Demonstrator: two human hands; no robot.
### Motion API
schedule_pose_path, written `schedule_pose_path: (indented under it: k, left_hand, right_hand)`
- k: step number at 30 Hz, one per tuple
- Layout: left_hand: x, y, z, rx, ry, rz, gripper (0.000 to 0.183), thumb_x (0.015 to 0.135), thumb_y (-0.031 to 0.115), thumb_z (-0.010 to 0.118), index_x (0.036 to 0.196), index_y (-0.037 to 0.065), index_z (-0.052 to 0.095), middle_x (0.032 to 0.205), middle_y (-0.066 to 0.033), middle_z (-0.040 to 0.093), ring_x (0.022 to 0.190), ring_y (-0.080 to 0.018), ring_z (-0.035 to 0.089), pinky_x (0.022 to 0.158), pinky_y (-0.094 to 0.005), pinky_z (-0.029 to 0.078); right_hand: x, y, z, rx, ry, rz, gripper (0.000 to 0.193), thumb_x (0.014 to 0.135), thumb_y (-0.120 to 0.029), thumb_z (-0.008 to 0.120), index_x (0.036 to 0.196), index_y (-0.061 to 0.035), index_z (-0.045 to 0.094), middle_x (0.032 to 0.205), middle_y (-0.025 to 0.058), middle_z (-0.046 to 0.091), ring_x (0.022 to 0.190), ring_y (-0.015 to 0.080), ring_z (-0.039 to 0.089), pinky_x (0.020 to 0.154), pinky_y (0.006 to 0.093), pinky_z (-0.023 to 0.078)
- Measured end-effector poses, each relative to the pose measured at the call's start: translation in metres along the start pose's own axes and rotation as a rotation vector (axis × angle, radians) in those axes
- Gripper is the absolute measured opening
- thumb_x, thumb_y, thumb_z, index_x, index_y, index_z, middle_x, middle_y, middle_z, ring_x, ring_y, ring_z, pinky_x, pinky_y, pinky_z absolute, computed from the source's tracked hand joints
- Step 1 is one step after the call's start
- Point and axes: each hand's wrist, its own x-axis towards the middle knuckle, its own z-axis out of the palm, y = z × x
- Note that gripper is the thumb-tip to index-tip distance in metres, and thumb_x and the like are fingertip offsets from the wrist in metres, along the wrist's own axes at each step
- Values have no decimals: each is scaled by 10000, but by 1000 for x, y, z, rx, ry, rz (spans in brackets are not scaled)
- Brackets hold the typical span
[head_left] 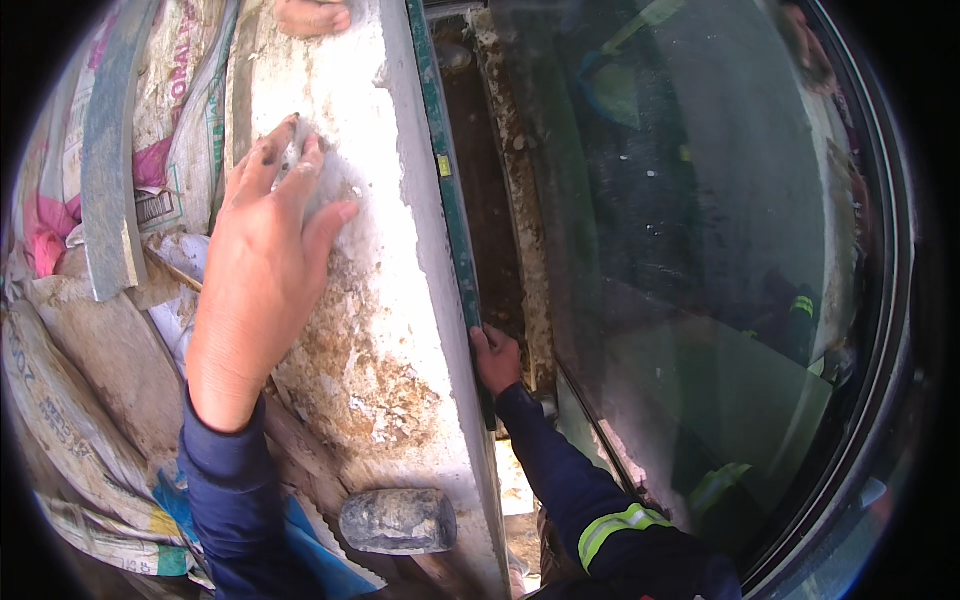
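Note:
My left hand is over the pale, dusty top of a ledge, fingers apart and thumb out. Nothing is plainly held in it; its fingertips look smeared with grey dirt. Against the ledge's right side runs a long green spirit level with a small yellow vial. My right hand is closed on this level near its lower end, thumb and fingers pinching its edge. Close to me, a mallet with a worn dark head lies on the ledge, its handle partly hidden.
Another person's hand rests on the ledge's far end. Dirty woven sacks and a grey strip lie on the left. A large reflective glass pane stands to the right, beyond a narrow dark gap beside the ledge.

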Motion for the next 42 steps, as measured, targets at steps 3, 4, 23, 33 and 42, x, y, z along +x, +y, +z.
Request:
schedule_pose_path:
  k: [3,4,23,33,42]
  left_hand:
    - [0,-1,2,-3,-3,20,427,875,92,724,1239,-107,623,1357,-333,545,1269,-473,527,1076,-468,437]
    - [1,-1,1,-13,-11,11,430,871,89,726,1242,-105,623,1360,-332,543,1271,-474,525,1078,-469,436]
    - [1,2,-1,-24,-43,-11,422,874,65,708,1243,-121,621,1372,-333,534,1279,-475,524,1072,-469,437]
    - [4,1,-3,46,-96,-17,412,943,114,658,1306,-77,618,1431,-279,535,1319,-412,543,1064,-440,462]
    - [4,3,-6,76,-125,-96,448,880,77,690,1282,-103,614,1442,-283,509,1321,-452,512,1097,-463,433]
  right_hand:
    - [23,-5,11,35,81,-139,485,938,-395,673,1262,-35,689,1106,276,690,1013,382,682,911,419,518]
    - [33,-14,13,-11,105,-150,488,934,-414,673,1255,-47,696,1081,269,690,991,384,679,899,424,520]
    - [144,-116,32,-192,215,-732,510,962,-255,648,1427,-68,554,1159,217,595,1084,382,574,976,431,453]
    - [272,-184,70,-59,240,-621,483,933,-318,657,1314,-21,647,1177,250,637,1072,417,579,974,461,452]
    - [195,-127,68,-1,200,-512,411,923,-264,693,1239,-2,695,1045,232,632,1069,346,590,975,428,462]
